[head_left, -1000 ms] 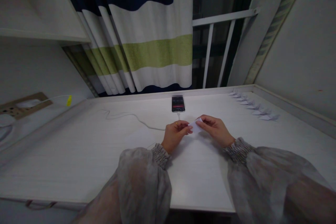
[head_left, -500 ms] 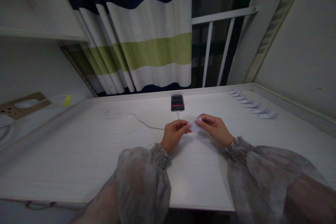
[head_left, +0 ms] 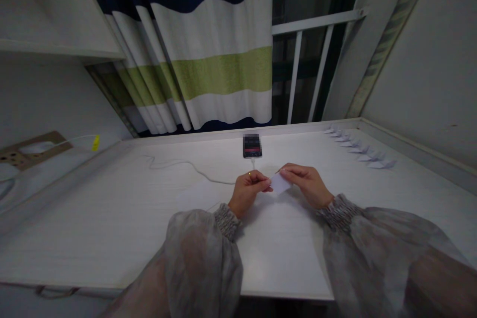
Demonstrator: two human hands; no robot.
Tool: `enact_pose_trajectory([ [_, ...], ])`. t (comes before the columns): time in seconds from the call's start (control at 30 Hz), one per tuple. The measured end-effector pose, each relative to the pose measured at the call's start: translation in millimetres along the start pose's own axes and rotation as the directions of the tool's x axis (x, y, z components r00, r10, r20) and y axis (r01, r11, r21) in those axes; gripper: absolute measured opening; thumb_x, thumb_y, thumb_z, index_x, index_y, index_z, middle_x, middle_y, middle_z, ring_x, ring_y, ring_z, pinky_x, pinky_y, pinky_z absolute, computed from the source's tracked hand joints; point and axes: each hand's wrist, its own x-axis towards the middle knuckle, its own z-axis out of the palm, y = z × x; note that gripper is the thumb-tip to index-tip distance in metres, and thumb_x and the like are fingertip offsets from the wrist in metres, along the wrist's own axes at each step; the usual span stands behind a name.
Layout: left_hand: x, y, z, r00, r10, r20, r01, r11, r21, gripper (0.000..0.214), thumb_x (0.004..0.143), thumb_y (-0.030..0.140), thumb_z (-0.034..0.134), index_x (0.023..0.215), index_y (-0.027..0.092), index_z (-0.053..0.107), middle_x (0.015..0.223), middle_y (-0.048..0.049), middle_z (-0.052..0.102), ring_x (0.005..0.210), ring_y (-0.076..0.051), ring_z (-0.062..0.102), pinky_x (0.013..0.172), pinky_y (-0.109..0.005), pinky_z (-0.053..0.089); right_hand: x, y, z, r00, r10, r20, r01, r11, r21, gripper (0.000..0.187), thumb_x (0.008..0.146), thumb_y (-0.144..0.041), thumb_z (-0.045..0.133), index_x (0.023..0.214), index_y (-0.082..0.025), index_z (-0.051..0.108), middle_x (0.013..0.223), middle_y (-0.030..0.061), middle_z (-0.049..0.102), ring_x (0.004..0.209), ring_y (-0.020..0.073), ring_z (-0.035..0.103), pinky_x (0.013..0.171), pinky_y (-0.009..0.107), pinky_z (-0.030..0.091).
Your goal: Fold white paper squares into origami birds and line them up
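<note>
A small piece of white folded paper [head_left: 280,184] is held between my two hands, just above the desk. My left hand [head_left: 249,190] pinches its left corner between thumb and fingers; a ring shows on one finger. With thumb and fingertips, my right hand [head_left: 306,184] grips the paper's upper right edge. To the right, a row of several folded white paper figures [head_left: 360,149] runs along the desk. Fine folds in the held paper are too small to make out.
Beyond my hands a phone [head_left: 252,146] lies at the back of the white desk [head_left: 93,223], with a white cable [head_left: 201,173] trailing left. A flat white sheet [head_left: 199,195] lies left of my left hand. Behind hang a striped curtain [head_left: 223,72] and white window bars [head_left: 296,69].
The paper has turned between my fingers, and more of its flat face now shows, hanging lower. My right fingers have shifted slightly along its edge.
</note>
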Motion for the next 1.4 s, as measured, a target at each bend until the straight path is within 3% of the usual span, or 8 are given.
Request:
enact_pose_trajectory([
  [0.33,-0.9,1.7,2.1,0.999,-0.025,0.043,0.024,1.000,0.018,0.018,0.056,0.024,0.068,0.055,0.012,0.055,0.048,0.0013,0.057,0.046,-0.008,0.052,0.053,-0.021,0.040,-2.5,-2.4,4.1,0.986,0.143,-0.091,-0.130,0.981,0.142,0.023,0.066,-0.035,0.059,0.055,-0.015,0.056,0.053,-0.0032,0.044,0.052,0.0084,0.038,0.049,0.023,0.029],
  [0.57,-3.8,3.2,3.0,0.990,-0.059,0.128,0.051,0.997,0.064,0.024,0.056,0.030,0.069,0.065,0.011,0.057,0.057,-0.0003,0.059,0.051,-0.008,0.054,0.054,-0.021,0.043,-0.4,-6.2,2.6,0.983,0.175,-0.059,-0.171,0.983,0.069,0.027,0.065,-0.039,0.058,0.053,-0.015,0.054,0.051,-0.0033,0.043,0.049,0.0085,0.037,0.047,0.023,0.028],
  [0.73,-2.6,2.6,2.1,0.990,-0.058,0.131,0.050,0.996,0.068,0.027,0.056,0.032,0.068,0.071,0.010,0.062,0.062,-0.0016,0.060,0.053,-0.009,0.054,0.057,-0.022,0.044,-1.9,-7.6,5.4,0.993,0.111,-0.027,-0.112,0.992,-0.058,0.029,0.068,-0.040,0.054,0.053,-0.015,0.055,0.052,-0.0025,0.043,0.051,0.0093,0.038,0.047,0.023,0.029],
  [0.97,1.1,-5.6,2.2,0.996,-0.065,0.063,0.057,0.991,0.120,0.025,0.054,0.033,0.070,0.063,0.011,0.062,0.056,-0.0011,0.060,0.048,-0.009,0.053,0.052,-0.022,0.045,-2.5,-7.7,8.4,1.000,0.004,0.009,-0.001,0.966,-0.259,0.032,0.072,-0.040,0.050,0.054,-0.016,0.058,0.055,0.0003,0.050,0.056,0.0121,0.046,0.053,0.024,0.035],
  [1.17,1.7,-3.6,1.8,0.999,-0.029,-0.021,0.030,0.997,0.073,0.021,0.054,0.030,0.070,0.060,0.011,0.063,0.054,-0.0004,0.060,0.047,-0.008,0.052,0.051,-0.021,0.045,-1.6,-4.9,8.5,0.994,0.105,0.011,-0.102,0.984,-0.144,0.030,0.071,-0.042,0.050,0.061,-0.015,0.058,0.055,-0.0009,0.050,0.053,0.0111,0.044,0.049,0.023,0.034],
  [1.4,-0.3,1.5,4.4,0.999,-0.027,-0.031,0.029,0.998,0.063,0.021,0.053,0.031,0.070,0.059,0.012,0.063,0.054,-0.0006,0.060,0.046,-0.008,0.051,0.050,-0.022,0.046,-1.8,-6.9,7.8,0.992,0.129,-0.005,-0.129,0.989,-0.071,0.031,0.070,-0.043,0.051,0.056,-0.016,0.055,0.051,-0.0022,0.048,0.051,0.0105,0.042,0.048,0.023,0.034],
])
